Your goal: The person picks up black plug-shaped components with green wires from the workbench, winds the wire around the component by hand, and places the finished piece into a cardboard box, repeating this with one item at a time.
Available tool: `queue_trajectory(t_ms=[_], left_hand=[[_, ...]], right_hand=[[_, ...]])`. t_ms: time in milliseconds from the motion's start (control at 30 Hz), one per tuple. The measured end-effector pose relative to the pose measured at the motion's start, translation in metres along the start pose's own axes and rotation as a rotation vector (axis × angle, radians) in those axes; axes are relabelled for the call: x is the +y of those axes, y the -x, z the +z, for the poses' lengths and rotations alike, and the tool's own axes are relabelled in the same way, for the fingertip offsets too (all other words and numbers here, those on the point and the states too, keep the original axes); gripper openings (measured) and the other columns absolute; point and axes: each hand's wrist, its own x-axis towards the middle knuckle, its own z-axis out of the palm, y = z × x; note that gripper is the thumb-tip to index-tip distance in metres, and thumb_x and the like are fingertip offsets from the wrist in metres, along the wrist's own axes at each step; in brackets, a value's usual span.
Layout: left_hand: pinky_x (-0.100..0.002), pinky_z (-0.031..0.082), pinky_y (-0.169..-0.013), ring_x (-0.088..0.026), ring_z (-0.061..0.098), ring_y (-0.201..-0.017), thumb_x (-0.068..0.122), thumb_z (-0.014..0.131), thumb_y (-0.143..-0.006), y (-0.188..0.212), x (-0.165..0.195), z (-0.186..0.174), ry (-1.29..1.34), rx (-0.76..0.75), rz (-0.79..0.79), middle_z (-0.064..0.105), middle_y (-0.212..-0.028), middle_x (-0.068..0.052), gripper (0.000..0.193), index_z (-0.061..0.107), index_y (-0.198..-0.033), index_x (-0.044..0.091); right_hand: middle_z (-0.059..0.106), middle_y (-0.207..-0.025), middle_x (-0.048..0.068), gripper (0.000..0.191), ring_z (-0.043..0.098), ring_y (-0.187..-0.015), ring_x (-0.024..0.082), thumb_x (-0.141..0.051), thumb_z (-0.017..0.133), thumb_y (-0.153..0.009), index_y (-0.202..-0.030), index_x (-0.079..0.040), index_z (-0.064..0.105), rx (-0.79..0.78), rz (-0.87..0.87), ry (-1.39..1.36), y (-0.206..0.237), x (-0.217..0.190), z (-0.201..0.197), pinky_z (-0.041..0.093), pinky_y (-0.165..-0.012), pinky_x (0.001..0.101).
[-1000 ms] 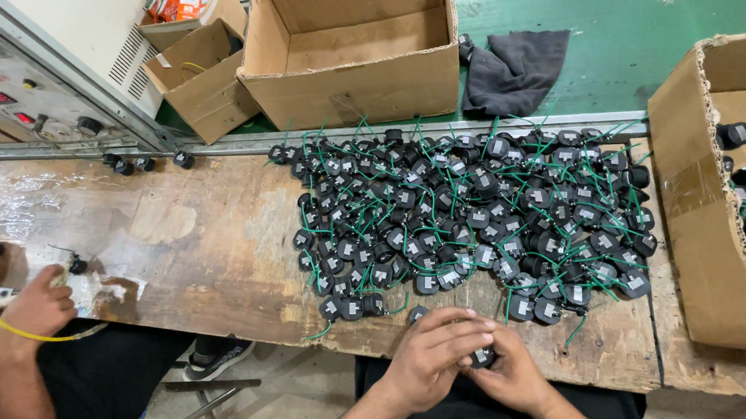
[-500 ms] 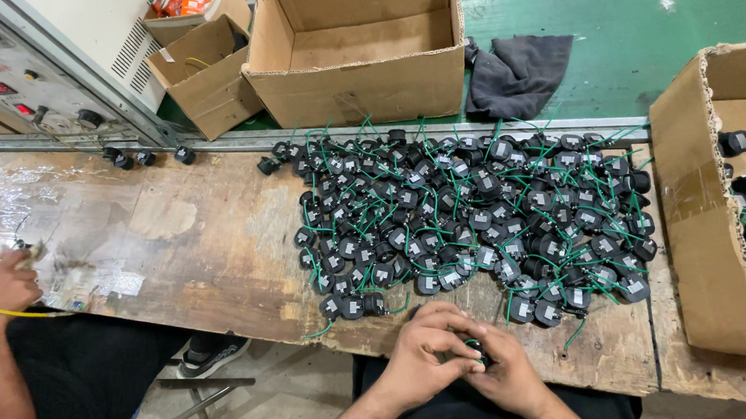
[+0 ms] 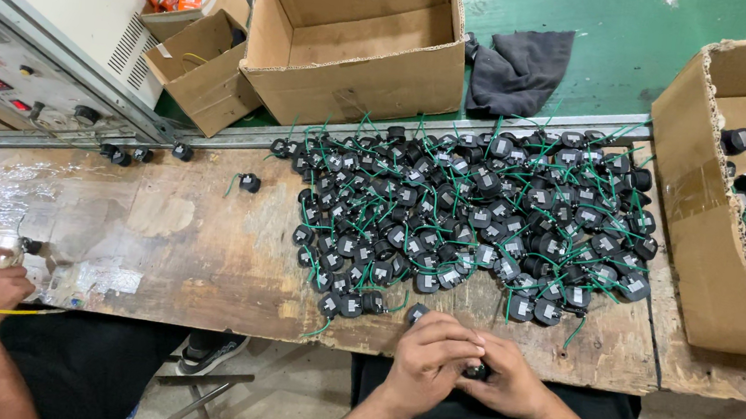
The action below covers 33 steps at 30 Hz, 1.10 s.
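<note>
While both hands meet at the front edge of the workbench (image 3: 199,255), the left hand (image 3: 431,361) and right hand (image 3: 512,385) close together around 1 small black part (image 3: 474,372).

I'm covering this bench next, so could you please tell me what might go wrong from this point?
1. The pile of small black parts has green wires crossing one another, so lifting one could drag neighbours along.
2. Several parts at the front, such as the one at, lie close to the table edge and might get knocked off by the left hand or right hand.
3. Both hands enclose one small black part above the lap, off the table; a slipping grip would likely drop it.
</note>
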Motion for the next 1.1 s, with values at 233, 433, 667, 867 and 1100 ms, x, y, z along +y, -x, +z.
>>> queue_trajectory(t_ms=[233, 433, 667, 867, 1100], left_hand=[[-0.042, 0.057, -0.094, -0.031, 0.069, -0.111, 0.000, 0.075, -0.083, -0.009, -0.003, -0.039, -0.249, -0.055, 0.036, 0.073, -0.120, -0.008, 0.033, 0.071, -0.115, 0.005], [-0.047, 0.050, -0.102, -0.030, 0.063, -0.123, 0.003, 0.068, -0.081, 0.003, -0.015, -0.047, -0.467, -0.293, -0.035, 0.070, -0.125, -0.007, 0.031, 0.072, -0.111, 0.007], [-0.043, 0.048, -0.104, -0.033, 0.060, -0.124, -0.004, 0.059, -0.080, 0.003, -0.023, -0.072, -0.292, -0.441, -0.163, 0.069, -0.127, -0.008, 0.039, 0.072, -0.115, 0.008], [-0.043, 0.049, -0.103, -0.032, 0.062, -0.122, -0.005, 0.061, -0.079, -0.001, -0.019, -0.080, -0.216, -0.471, -0.123, 0.069, -0.125, -0.008, 0.039, 0.073, -0.113, 0.009], [-0.040, 0.056, -0.089, -0.028, 0.068, -0.105, -0.003, 0.076, -0.079, 0.006, -0.028, -0.073, -0.143, -0.258, -0.218, 0.071, -0.108, -0.007, 0.024, 0.075, -0.100, 0.009]], right_hand=[[0.073, -0.098, 0.007, 0.062, 0.074, -0.088, 0.020, -0.015, 0.091, -0.078, -0.129, -0.004, 0.057, 0.038, 0.124, -0.179, -0.010, -0.018, -0.003, 0.059, -0.081, 0.0360], [0.071, -0.099, 0.008, 0.038, 0.072, -0.086, 0.021, -0.008, 0.078, -0.088, -0.124, -0.006, 0.065, -0.001, 0.110, -0.291, -0.020, -0.026, -0.009, 0.059, -0.076, 0.0348], [0.067, -0.101, 0.008, 0.019, 0.069, -0.091, 0.023, -0.003, 0.075, -0.089, -0.107, -0.007, 0.073, 0.031, 0.050, -0.172, -0.016, -0.019, -0.006, 0.057, -0.077, 0.0351], [0.068, -0.100, 0.007, 0.022, 0.069, -0.090, 0.021, -0.005, 0.075, -0.089, -0.110, -0.005, 0.071, 0.078, 0.088, -0.205, -0.015, -0.017, -0.004, 0.057, -0.080, 0.0343], [0.062, -0.107, 0.010, 0.043, 0.065, -0.096, 0.020, -0.010, 0.080, -0.085, -0.125, -0.003, 0.064, 0.115, 0.102, -0.231, -0.021, -0.029, -0.005, 0.055, -0.085, 0.0343]])
